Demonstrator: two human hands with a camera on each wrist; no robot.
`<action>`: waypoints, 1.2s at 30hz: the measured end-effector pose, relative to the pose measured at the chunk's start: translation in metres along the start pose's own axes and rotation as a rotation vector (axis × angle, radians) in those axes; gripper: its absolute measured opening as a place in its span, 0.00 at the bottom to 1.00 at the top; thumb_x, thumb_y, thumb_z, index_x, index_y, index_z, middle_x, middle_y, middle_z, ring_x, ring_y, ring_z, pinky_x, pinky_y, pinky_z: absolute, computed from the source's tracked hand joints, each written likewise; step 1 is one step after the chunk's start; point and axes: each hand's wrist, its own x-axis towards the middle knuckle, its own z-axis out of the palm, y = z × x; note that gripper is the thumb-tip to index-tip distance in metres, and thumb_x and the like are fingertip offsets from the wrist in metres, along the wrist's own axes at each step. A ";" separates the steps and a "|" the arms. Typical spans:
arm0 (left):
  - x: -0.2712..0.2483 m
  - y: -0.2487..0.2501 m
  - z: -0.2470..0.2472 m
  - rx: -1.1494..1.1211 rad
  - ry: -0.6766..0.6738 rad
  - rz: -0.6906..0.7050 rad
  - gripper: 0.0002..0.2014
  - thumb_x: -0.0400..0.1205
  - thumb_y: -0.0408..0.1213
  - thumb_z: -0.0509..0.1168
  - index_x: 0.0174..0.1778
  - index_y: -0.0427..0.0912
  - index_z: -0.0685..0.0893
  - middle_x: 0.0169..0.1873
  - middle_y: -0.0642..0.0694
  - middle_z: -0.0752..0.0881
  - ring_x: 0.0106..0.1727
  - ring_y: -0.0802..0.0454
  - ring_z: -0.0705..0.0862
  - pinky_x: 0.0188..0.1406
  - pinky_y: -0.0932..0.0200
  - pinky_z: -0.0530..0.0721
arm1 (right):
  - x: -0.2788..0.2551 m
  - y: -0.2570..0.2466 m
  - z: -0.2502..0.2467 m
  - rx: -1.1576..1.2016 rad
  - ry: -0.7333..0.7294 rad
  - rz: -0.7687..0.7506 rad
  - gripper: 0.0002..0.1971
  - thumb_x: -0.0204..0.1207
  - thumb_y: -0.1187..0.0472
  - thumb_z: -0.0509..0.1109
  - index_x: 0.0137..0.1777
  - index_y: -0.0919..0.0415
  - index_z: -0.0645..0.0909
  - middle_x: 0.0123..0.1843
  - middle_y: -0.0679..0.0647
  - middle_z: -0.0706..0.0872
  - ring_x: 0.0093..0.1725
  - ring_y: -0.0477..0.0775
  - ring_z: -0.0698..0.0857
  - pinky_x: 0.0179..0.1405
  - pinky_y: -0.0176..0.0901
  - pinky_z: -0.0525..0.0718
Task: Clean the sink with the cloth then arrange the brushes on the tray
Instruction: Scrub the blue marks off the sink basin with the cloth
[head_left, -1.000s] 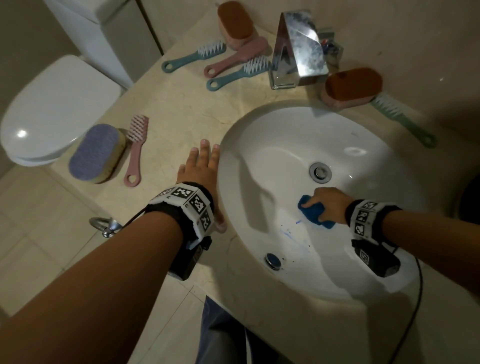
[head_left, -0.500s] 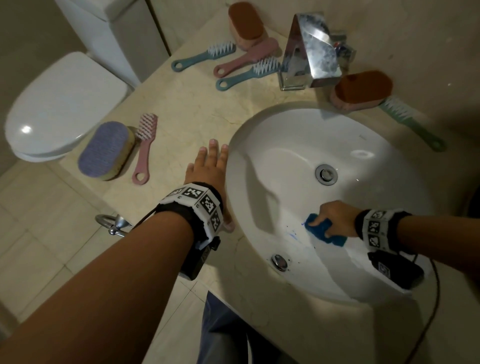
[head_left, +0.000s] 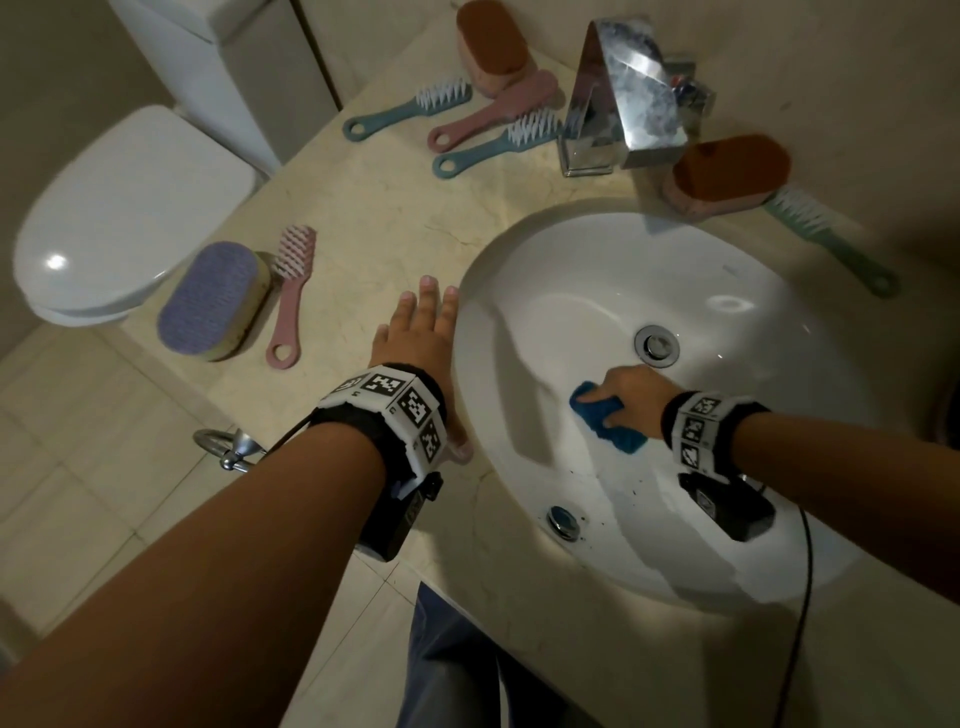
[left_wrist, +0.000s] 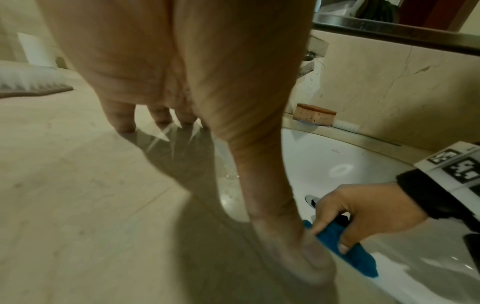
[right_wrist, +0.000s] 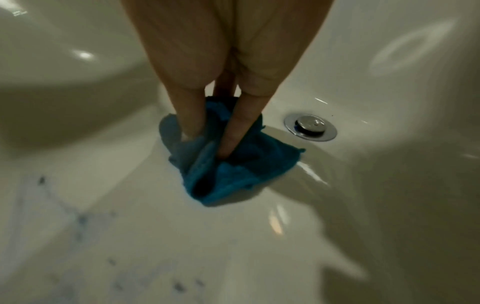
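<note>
My right hand (head_left: 623, 397) grips a crumpled blue cloth (head_left: 605, 423) and presses it on the white sink's (head_left: 571, 270) inner wall, just below and left of the drain (head_left: 656, 345). In the right wrist view its fingers (right_wrist: 228, 139) dig into the cloth (right_wrist: 233, 170). Bluish smears and dark specks mark the basin nearer me. My left hand (head_left: 421, 332) lies flat on the counter against the sink's left rim, holding nothing. Two teal brushes (head_left: 410, 111) (head_left: 498, 150) and a pink brush (head_left: 493, 117) lie left of the faucet. Another pink brush (head_left: 288, 296) lies far left, a green brush (head_left: 831, 241) far right.
A chrome faucet (head_left: 623, 88) stands behind the sink. Orange scrub blocks sit at the back (head_left: 491, 47) and right of the faucet (head_left: 727, 174), a purple scrub block (head_left: 215, 301) near the counter's left edge. A white toilet (head_left: 119, 208) stands at the left.
My right hand wiped the cloth down toward the basin's near wall, then back up and left beside the drain. The blue streaks there look fainter. My left hand stayed put.
</note>
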 end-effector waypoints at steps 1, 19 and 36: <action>0.000 0.000 0.001 -0.001 0.009 0.004 0.80 0.49 0.56 0.84 0.78 0.43 0.25 0.80 0.42 0.28 0.82 0.41 0.33 0.83 0.43 0.48 | 0.006 0.006 0.000 0.204 0.035 -0.028 0.21 0.77 0.63 0.59 0.22 0.48 0.71 0.28 0.51 0.64 0.25 0.50 0.65 0.25 0.41 0.63; -0.006 0.003 -0.005 0.013 -0.015 -0.011 0.79 0.52 0.53 0.84 0.78 0.43 0.25 0.80 0.42 0.28 0.82 0.41 0.34 0.83 0.43 0.49 | -0.003 -0.071 -0.011 0.169 -0.090 -0.024 0.22 0.76 0.64 0.68 0.69 0.48 0.78 0.62 0.51 0.80 0.55 0.45 0.75 0.42 0.23 0.63; 0.003 -0.003 0.004 0.035 0.019 0.023 0.81 0.48 0.57 0.84 0.78 0.42 0.25 0.79 0.41 0.27 0.82 0.41 0.32 0.83 0.43 0.48 | -0.007 -0.022 -0.010 0.232 0.093 0.133 0.25 0.70 0.66 0.72 0.67 0.48 0.80 0.63 0.52 0.82 0.61 0.53 0.80 0.58 0.35 0.74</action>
